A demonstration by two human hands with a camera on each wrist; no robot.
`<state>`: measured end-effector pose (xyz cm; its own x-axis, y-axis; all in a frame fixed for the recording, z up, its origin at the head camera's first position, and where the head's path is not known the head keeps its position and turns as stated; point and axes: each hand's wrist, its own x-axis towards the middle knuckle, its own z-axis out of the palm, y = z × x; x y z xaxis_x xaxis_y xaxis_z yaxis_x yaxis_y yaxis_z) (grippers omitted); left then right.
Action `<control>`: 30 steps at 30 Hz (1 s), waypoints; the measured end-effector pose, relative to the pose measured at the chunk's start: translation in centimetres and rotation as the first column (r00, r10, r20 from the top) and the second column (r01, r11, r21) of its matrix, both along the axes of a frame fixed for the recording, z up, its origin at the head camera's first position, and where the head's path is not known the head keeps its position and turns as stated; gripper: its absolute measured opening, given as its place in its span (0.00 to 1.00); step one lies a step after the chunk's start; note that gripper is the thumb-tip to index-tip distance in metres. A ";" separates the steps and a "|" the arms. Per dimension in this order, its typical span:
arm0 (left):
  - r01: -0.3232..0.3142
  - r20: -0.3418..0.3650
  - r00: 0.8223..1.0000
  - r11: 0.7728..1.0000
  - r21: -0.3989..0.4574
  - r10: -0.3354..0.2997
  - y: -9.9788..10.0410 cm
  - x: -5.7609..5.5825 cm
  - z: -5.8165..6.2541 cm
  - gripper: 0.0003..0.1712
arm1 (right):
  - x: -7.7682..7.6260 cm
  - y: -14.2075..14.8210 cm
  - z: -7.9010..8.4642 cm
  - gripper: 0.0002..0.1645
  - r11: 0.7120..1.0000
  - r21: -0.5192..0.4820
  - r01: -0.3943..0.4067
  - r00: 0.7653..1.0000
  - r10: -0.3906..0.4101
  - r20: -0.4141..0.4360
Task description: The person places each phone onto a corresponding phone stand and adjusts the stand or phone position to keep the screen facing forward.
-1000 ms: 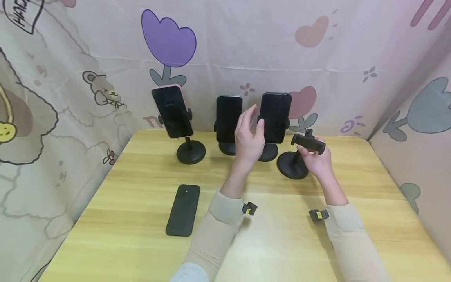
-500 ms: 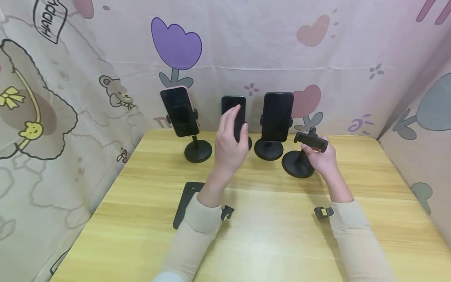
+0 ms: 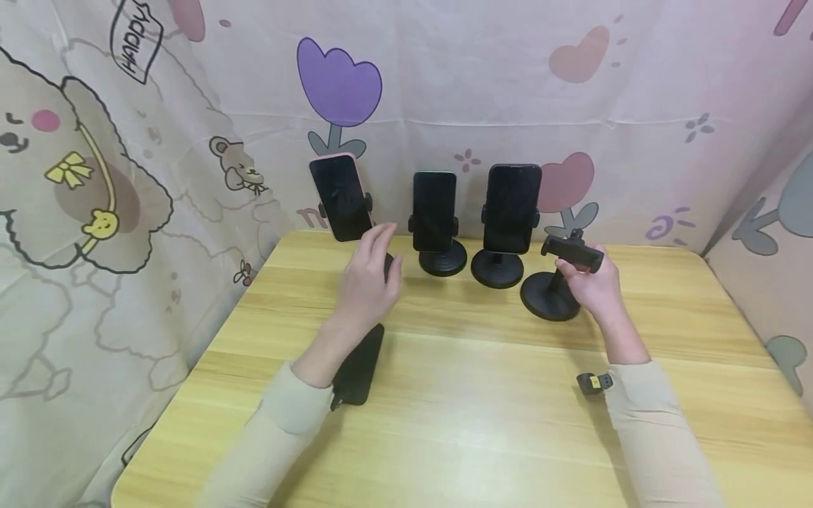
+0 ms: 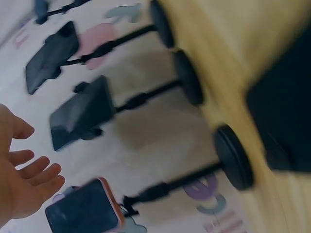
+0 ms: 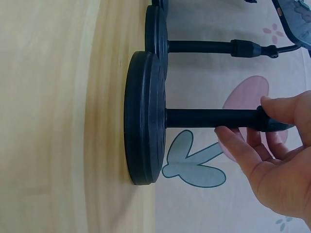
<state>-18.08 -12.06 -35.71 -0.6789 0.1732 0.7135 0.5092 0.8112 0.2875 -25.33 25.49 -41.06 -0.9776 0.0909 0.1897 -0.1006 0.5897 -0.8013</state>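
My left hand (image 3: 367, 282) is in the air with its fingers relaxed and holds nothing. In the head view it overlaps the base of the stand that bears a pink-edged phone (image 3: 341, 194). Under my left forearm a black phone (image 3: 360, 367) lies flat on the table, partly hidden. At the right my right hand (image 3: 595, 282) grips the upper post of a black phone stand (image 3: 547, 296), whose clamp (image 3: 573, 252) has no phone in it. The right wrist view shows the thumb and fingers round the post (image 5: 209, 118), with the round base (image 5: 143, 119) on the table.
Two more phones, a middle one (image 3: 435, 212) and a right one (image 3: 512, 208), stand upright in black stands along the back of the wooden table (image 3: 483, 416). A printed cloth (image 3: 438, 77) hangs close behind them.
My left hand has moved left from in front of the middle phones toward the pink-edged phone. It now covers part of the lying phone. My right hand keeps its grip; the head view has shifted left.
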 end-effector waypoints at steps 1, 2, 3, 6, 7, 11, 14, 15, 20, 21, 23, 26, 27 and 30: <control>-0.001 0.013 1.000 0.999 -0.036 0.001 -0.5 0.1 -0.4 0.27 | 0.0 0.0 0.0 0.30 1.000 0.002 0.000 1.000 0.000 0.000; 0.000 0.024 1.000 0.997 -0.072 0.002 -1.0 0.3 -0.7 0.27 | 0.0 0.1 -0.1 0.30 1.000 0.003 -0.002 1.000 0.002 0.001; 0.000 0.036 0.999 0.995 -0.104 0.004 -1.5 0.5 -1.0 0.27 | 0.0 0.1 -0.1 0.30 1.000 0.002 -0.003 1.000 0.003 0.002; -0.002 0.068 0.998 0.981 -0.192 0.016 -2.8 1.1 -2.1 0.28 | 0.0 0.1 -0.1 0.30 1.000 0.002 -0.008 1.000 0.008 0.006; -0.003 0.082 0.996 0.976 -0.219 0.022 -3.2 1.3 -2.4 0.28 | 0.0 0.1 -0.1 0.30 1.000 0.002 -0.008 1.000 0.008 0.007; -0.009 0.144 0.988 0.942 -0.337 0.060 -4.7 2.2 -3.6 0.28 | 0.0 0.0 0.0 0.30 1.000 0.000 -0.002 1.000 0.002 0.010; -0.016 0.195 0.974 0.899 -0.437 0.113 -5.6 2.8 -4.7 0.27 | 0.0 0.0 0.0 0.31 1.000 -0.010 0.000 1.000 0.000 0.015; -0.017 0.218 0.967 0.887 -0.462 0.132 -5.8 3.0 -5.0 0.28 | 0.0 0.0 0.0 0.31 1.000 -0.014 -0.001 1.000 0.001 0.016; 0.010 0.390 0.891 0.848 -0.530 0.233 -6.4 4.0 -6.4 0.32 | 0.0 -0.1 0.1 0.31 1.000 -0.021 0.000 1.000 0.000 0.023; 0.014 0.430 0.866 0.846 -0.533 0.257 -6.4 4.2 -6.6 0.34 | 0.0 -0.1 0.1 0.30 1.000 -0.021 0.001 1.000 -0.001 0.023; 0.018 0.506 0.808 0.846 -0.533 0.302 -6.4 4.5 -6.8 0.39 | 0.0 -0.1 0.1 0.30 1.000 -0.021 0.004 1.000 -0.004 0.024; 0.012 0.584 0.727 0.844 -0.536 0.361 -6.3 4.8 -7.0 0.48 | 0.1 -0.1 0.1 0.29 1.000 -0.022 0.004 1.000 -0.004 0.025; 0.012 0.603 0.704 0.843 -0.538 0.375 -6.2 4.9 -7.1 0.50 | 0.1 -0.1 0.1 0.29 1.000 -0.024 0.003 1.000 -0.002 0.025; 0.015 0.641 0.649 0.835 -0.550 0.411 -6.1 4.9 -7.4 0.55 | 0.1 -0.1 0.2 0.30 1.000 -0.025 0.001 1.000 0.000 0.028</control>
<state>-13.21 -18.21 -43.10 -0.9807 0.1274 -0.1481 0.1238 0.9917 0.0335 -25.27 25.40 -40.91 -0.9825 0.0954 0.1598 -0.0777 0.5698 -0.8181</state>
